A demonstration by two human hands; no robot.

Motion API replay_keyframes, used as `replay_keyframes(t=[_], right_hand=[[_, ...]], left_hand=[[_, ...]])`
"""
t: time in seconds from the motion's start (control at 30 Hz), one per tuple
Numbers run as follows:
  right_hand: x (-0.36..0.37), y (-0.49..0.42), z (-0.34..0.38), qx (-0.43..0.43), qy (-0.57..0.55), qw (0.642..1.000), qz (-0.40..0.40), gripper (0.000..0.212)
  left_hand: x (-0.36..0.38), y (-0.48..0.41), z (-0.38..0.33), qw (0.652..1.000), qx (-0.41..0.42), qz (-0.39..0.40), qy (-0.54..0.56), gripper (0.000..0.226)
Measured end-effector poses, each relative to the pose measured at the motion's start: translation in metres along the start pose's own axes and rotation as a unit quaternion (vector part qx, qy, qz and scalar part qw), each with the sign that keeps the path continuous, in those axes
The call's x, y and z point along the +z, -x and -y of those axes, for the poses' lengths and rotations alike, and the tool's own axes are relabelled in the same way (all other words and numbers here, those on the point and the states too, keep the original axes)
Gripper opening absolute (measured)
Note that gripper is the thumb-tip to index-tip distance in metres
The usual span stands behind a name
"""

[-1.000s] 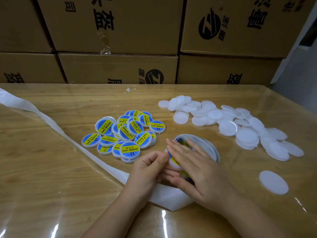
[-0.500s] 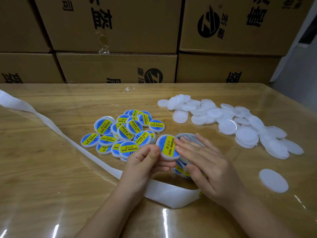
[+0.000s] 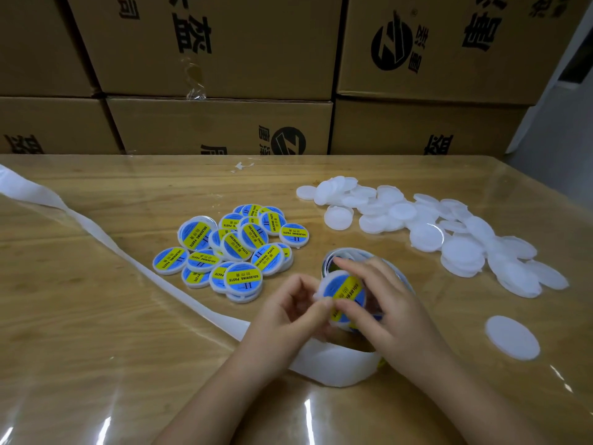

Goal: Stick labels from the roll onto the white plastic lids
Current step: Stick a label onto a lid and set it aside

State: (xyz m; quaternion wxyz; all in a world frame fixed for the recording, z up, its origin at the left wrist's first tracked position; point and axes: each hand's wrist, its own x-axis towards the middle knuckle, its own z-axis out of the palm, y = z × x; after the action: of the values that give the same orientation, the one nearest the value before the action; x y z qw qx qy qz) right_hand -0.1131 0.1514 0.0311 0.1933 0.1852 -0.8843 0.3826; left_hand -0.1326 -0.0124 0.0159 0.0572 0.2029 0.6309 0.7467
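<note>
Roughly level with each other, both hands meet over the label roll (image 3: 348, 251), forearms converging from the near edge of the table (image 3: 96, 332).

Left hand (image 3: 288, 311): fingers curled inward, knuckles up. Thumb and forefinger tips pinch the near-left rim of one lid (image 3: 326, 285).

Right hand (image 3: 390, 311): palm down, fingers bent and fanned. Forefinger arches over the lid's far rim and the thumb lies on its near edge, so this hand grips the same lid. The remaining fingers drape past it, over the roll.

Lid sits between the two hands, raised off the table and tilted toward the camera. A blue-and-yellow label (image 3: 349, 290) covers its face, with part of it hidden under the right thumb.

Roll lies directly under the right hand's fingers; only its far rim shows beyond the fingertips. Whether the fingers touch it cannot be told.

White backing strip (image 3: 337, 364) loops just below both wrists, then trails away past the left hand and far off to that side.

Labelled lids (image 3: 239, 248) lie heaped beyond the left hand, near it but apart.

Blank lids (image 3: 462, 252) lie scattered beyond and outward of the right hand. One single blank lid (image 3: 512, 337) lies alone, outward of the right wrist.

Stacked cardboard boxes (image 3: 218, 126) stand behind the table.
</note>
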Motion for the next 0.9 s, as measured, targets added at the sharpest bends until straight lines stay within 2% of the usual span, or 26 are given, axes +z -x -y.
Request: replay_keyframes(t=[0.1,0.2,0.3,0.43,0.53,0.63,0.7,0.8,0.9], right_hand=[[0.000,-0.002,0.004,-0.021,-0.001,0.997,-0.073,0.019],[0.001,-0.001,0.007,-0.008,-0.008,0.996,-0.091,0.018],[0.004,-0.001,0.011,0.038,-0.037,0.996,-0.077,0.026],[0.009,-0.002,0.019,0.062,-0.107,0.992,-0.015,0.035],[0.016,-0.006,0.023,0.097,-0.182,0.978,0.010,0.047],[0.016,-0.012,0.023,0.136,-0.234,0.963,0.006,0.034],[0.015,-0.014,0.023,0.151,-0.254,0.955,0.017,0.032],[0.013,-0.017,0.028,0.157,-0.277,0.948,0.018,0.023],[0.015,-0.021,0.035,0.178,-0.289,0.940,-0.027,0.012]], left_hand=[[0.002,0.002,-0.002,1.000,0.012,-0.018,-0.014,0.018],[0.004,0.002,-0.002,0.996,0.043,-0.022,-0.070,0.012],[0.009,0.001,0.001,0.991,0.056,-0.064,-0.099,0.017],[0.009,-0.006,0.002,0.982,0.066,-0.138,-0.113,0.023],[0.006,-0.011,0.001,0.979,0.062,-0.168,-0.092,0.041],[0.004,-0.012,-0.005,0.984,0.009,-0.177,-0.010,0.040],[0.002,-0.012,-0.008,0.986,-0.023,-0.163,0.024,0.041],[0.001,-0.013,-0.011,0.986,-0.022,-0.164,0.006,0.038],[0.005,-0.016,-0.017,0.985,-0.016,-0.170,-0.032,0.035]])
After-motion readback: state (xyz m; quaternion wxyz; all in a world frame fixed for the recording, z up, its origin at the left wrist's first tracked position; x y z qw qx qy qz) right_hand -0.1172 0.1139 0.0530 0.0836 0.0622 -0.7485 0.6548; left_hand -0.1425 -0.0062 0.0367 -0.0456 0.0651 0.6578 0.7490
